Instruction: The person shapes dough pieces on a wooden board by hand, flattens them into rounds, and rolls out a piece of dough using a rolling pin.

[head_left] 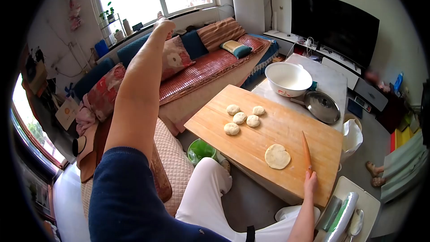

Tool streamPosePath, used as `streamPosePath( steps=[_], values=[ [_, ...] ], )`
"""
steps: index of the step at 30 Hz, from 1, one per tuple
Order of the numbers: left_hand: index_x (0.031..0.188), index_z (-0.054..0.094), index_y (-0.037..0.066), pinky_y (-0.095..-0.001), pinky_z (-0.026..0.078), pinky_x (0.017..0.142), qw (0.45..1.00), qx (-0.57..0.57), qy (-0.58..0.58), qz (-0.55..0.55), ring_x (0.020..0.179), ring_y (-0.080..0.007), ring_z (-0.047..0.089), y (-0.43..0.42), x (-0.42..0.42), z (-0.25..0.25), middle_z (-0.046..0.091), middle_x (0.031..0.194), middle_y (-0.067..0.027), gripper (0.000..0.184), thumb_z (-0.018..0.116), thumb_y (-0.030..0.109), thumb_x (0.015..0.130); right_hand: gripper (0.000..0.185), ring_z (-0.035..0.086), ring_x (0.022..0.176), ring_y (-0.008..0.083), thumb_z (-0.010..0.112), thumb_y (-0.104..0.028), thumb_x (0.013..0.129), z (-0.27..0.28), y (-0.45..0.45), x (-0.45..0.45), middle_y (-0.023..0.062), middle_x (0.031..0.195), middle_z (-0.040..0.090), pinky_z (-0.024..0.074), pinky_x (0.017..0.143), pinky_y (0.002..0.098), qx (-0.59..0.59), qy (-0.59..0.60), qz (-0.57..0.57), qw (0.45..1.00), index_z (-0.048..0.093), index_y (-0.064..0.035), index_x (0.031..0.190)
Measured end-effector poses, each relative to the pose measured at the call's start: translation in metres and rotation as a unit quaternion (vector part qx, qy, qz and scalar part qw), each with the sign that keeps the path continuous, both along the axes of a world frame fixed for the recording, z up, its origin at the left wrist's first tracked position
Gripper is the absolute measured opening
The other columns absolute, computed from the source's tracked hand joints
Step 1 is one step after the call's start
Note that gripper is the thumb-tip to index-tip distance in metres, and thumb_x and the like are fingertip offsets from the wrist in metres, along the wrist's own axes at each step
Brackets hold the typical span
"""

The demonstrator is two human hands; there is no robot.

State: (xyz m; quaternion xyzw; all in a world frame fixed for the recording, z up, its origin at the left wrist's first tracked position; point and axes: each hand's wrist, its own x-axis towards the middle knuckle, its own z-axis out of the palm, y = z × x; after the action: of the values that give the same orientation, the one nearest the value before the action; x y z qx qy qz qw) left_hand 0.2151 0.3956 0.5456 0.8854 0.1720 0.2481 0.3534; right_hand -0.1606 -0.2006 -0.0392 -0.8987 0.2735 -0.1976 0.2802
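My right hand (311, 182) is closed around one end of a wooden rolling pin (306, 149), which tapers and points away over the right part of a wooden board (210, 107). Left of the pin lies a flattened round of dough (277, 156). Several small dough balls (239, 118) sit farther back on the board. My left arm is stretched far up and forward, away from the dough. At its end my left hand (165, 24) is raised before the window, its fingers curled in and one digit, seemingly the thumb, sticking up.
Behind the board stand a white bowl (289, 79) and a metal pan lid (322, 106). A tray (375, 203) with a roll of wrap (343, 215) is at the lower right. A green-lined bin (201, 151) is below the board. Another person's feet (376, 175) show at the right.
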Motion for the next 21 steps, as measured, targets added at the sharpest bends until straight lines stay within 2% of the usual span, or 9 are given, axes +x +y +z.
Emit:
streamPosePath(
  steps=[2, 4, 6, 9, 10, 13, 16, 20, 21],
  values=[
    [0.160, 0.008, 0.029, -0.0300, 0.054, 0.048, 1.000, 0.012, 0.019, -0.018, 0.053, -0.0109, 0.053, 0.008, 0.028, -0.007, 0.064, 0.076, -0.0054, 0.098, 0.072, 0.013, 0.088, 0.040, 0.064, 0.091, 0.0474, 0.058, -0.041, 0.099, -0.003, 0.001, 0.000, 0.0259, 0.097, 0.068, 0.0489, 0.075, 0.0559, -0.002, -0.007, -0.004, 1.000, 0.058, -0.0015, 0.101],
    [0.151, 0.035, 0.021, -0.0300, 0.052, 0.045, 0.989, 0.122, 0.002, -0.090, 0.050, -0.0132, 0.054, -0.029, -0.002, -0.019, 0.061, 0.067, -0.0052, 0.069, 0.069, 0.030, 0.091, 0.039, 0.064, 0.091, 0.0475, 0.058, -0.041, 0.099, -0.007, -0.001, 0.002, 0.0258, 0.097, 0.068, 0.0490, 0.075, 0.0558, -0.002, -0.008, -0.010, 1.000, 0.058, -0.0017, 0.101],
    [0.162, 0.009, 0.033, -0.0306, 0.052, 0.043, 0.964, 0.146, 0.101, -0.198, 0.051, -0.0129, 0.056, -0.052, -0.019, -0.004, 0.063, 0.067, -0.0060, 0.105, 0.075, 0.010, 0.082, 0.039, 0.064, 0.091, 0.0474, 0.057, -0.040, 0.099, 0.005, 0.001, 0.000, 0.0258, 0.097, 0.068, 0.0492, 0.074, 0.0555, 0.023, 0.021, -0.003, 0.999, 0.058, -0.0017, 0.102],
    [0.161, 0.019, 0.027, -0.0314, 0.051, 0.041, 0.985, 0.096, 0.019, -0.140, 0.051, -0.0132, 0.056, -0.072, -0.003, -0.007, 0.063, 0.067, -0.0066, 0.094, 0.076, 0.020, 0.086, 0.038, 0.064, 0.091, 0.0470, 0.057, -0.039, 0.100, 0.013, 0.003, -0.003, 0.0259, 0.097, 0.068, 0.0494, 0.074, 0.0551, 0.028, 0.022, 0.007, 0.999, 0.059, -0.0017, 0.103],
    [0.161, 0.017, 0.022, -0.0310, 0.050, 0.040, 0.996, -0.044, -0.058, -0.052, 0.048, -0.0139, 0.054, -0.071, 0.014, -0.004, 0.063, 0.067, -0.0077, 0.094, 0.076, 0.025, 0.088, 0.038, 0.064, 0.091, 0.0469, 0.057, -0.039, 0.100, 0.013, 0.003, -0.005, 0.0258, 0.097, 0.068, 0.0495, 0.074, 0.0549, 0.025, 0.016, 0.012, 1.000, 0.059, -0.0016, 0.103],
    [0.143, 0.032, 0.010, -0.0298, 0.050, 0.045, 0.979, -0.195, 0.025, -0.053, 0.050, -0.0108, 0.050, -0.052, 0.029, 0.016, 0.063, 0.075, -0.0121, 0.068, 0.075, 0.023, 0.091, 0.038, 0.064, 0.092, 0.0470, 0.057, -0.039, 0.100, 0.015, 0.004, -0.004, 0.0264, 0.098, 0.068, 0.0498, 0.074, 0.0546, 0.024, 0.043, 0.002, 0.999, 0.059, -0.0011, 0.103],
    [0.146, 0.027, 0.010, -0.0296, 0.051, 0.047, 0.990, -0.107, -0.087, -0.025, 0.050, -0.0111, 0.052, -0.093, 0.020, -0.017, 0.064, 0.074, -0.0107, 0.073, 0.074, 0.023, 0.091, 0.039, 0.063, 0.092, 0.0475, 0.056, -0.039, 0.100, 0.014, 0.003, -0.005, 0.0278, 0.099, 0.067, 0.0497, 0.074, 0.0543, 0.034, 0.004, 0.020, 0.999, 0.059, -0.0004, 0.102],
    [0.158, 0.017, 0.011, -0.0271, 0.048, 0.040, 0.994, -0.003, -0.029, -0.101, 0.050, -0.0130, 0.058, -0.143, 0.045, -0.100, 0.066, 0.073, -0.0075, 0.090, 0.073, 0.023, 0.088, 0.040, 0.063, 0.088, 0.0486, 0.058, -0.040, 0.099, 0.000, -0.002, 0.000, 0.0289, 0.095, 0.066, 0.0492, 0.071, 0.0542, 0.033, 0.001, 0.014, 0.999, 0.059, -0.0005, 0.098],
    [0.154, 0.029, 0.011, -0.0311, 0.055, 0.051, 0.987, 0.022, -0.006, -0.156, 0.060, -0.0170, 0.063, -0.165, 0.039, -0.136, 0.066, 0.075, -0.0064, 0.081, 0.074, 0.023, 0.088, 0.039, 0.063, 0.086, 0.0488, 0.058, -0.041, 0.098, -0.006, -0.006, 0.002, 0.0274, 0.092, 0.067, 0.0489, 0.070, 0.0545, 0.029, 0.010, 0.008, 1.000, 0.059, -0.0019, 0.096]
  ],
)
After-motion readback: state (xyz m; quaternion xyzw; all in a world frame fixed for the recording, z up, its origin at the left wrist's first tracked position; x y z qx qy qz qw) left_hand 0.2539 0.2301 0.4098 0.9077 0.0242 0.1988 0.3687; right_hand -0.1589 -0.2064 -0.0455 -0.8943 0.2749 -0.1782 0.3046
